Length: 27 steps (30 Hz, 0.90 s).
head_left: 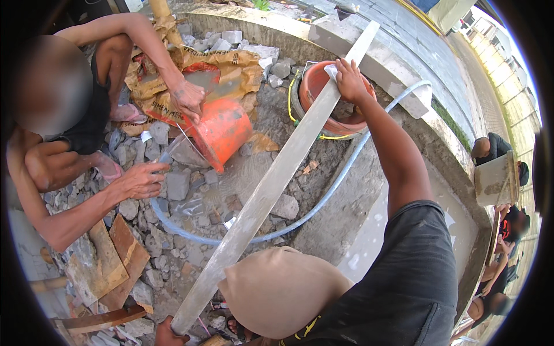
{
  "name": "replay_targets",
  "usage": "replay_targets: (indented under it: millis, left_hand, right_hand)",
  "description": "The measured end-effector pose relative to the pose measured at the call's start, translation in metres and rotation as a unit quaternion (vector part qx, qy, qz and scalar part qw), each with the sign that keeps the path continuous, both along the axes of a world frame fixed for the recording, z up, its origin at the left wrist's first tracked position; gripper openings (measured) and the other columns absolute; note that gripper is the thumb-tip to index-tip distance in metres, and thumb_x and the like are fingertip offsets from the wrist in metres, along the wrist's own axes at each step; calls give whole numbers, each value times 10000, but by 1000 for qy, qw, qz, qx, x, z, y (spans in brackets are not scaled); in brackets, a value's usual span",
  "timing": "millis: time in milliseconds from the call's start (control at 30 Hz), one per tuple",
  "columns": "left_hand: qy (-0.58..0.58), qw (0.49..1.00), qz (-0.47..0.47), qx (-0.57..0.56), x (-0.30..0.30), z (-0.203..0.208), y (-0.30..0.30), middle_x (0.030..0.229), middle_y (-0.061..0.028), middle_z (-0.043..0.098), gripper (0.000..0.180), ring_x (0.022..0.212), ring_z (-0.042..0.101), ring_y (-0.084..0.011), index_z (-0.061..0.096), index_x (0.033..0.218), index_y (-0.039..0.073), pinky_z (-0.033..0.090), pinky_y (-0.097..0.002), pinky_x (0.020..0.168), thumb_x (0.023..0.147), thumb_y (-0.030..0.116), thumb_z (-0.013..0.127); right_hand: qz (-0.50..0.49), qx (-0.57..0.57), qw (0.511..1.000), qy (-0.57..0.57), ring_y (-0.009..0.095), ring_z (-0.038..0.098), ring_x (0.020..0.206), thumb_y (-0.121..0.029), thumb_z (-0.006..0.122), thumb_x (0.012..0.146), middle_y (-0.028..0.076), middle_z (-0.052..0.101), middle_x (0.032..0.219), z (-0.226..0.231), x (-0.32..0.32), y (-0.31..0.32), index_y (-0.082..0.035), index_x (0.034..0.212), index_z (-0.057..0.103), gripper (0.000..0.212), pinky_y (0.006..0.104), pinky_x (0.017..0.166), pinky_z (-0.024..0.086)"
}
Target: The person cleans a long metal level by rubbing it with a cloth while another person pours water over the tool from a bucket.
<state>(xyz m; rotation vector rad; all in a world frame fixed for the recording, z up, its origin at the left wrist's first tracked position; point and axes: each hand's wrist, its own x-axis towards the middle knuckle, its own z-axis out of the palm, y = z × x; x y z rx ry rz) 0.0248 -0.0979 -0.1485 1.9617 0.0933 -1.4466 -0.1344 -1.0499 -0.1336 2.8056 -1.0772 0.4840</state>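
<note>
A long, flat grey straightedge (271,179) with a smeared surface lies diagonally across the view. My right hand (349,83) grips its far end, above an orange tub (314,78). A small white scrap (330,71) shows beside my right fingers. At the lower edge my left hand (170,334) is closed round the near end; part of it is cut off. To the left, a crouching co-worker's hand (187,101) tilts an orange bucket (222,132). That person's other hand (141,180) holds the end of a clear bluish hose (340,179) near the bucket's mouth.
Broken stones (178,184) and wood pieces (124,259) cover the ground at left. Torn brown cement bags (231,69) lie behind the bucket. A low concrete wall (392,75) curves along the right; more people (493,150) are beyond it. Rounded beige cloth (283,291) fills the lower middle.
</note>
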Motion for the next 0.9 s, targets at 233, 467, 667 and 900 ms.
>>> replay_targets:
  millis: [233,467,667,900]
  left_hand:
    - [-242,926,-290,20,-13,72,-54,899,-206,698,548,820,695,-367,566,1178,25,542,-451,698,680,217,690]
    - [-191,944,-267,35,-19,65,-60,932,-202,702,556,879,698,-330,582,1124,7,541,-430,779,637,166,800]
    - [-210,943,-244,86,-19,74,-60,873,-166,713,546,849,710,-237,621,1006,-16,543,-378,794,524,86,856]
    - [-236,936,-254,64,-18,48,-39,831,-153,711,530,796,715,-255,614,970,-12,548,-390,735,503,98,839]
  right_hand:
    - [210,117,968,71,362,112,1533,-443,340,1050,221,186,1633,28,0,315,24,1544,263,684,495,1243,96]
    - [-105,8,990,95,370,121,1532,-440,250,1044,194,194,1641,27,21,84,-14,1565,233,673,510,1241,90]
    - [-67,10,994,86,420,115,1521,-449,351,1021,274,179,1618,-4,29,118,33,1552,213,731,554,1222,125]
    - [114,120,983,82,379,70,1537,-399,297,1029,266,114,1636,18,18,374,58,1552,194,703,499,1242,46]
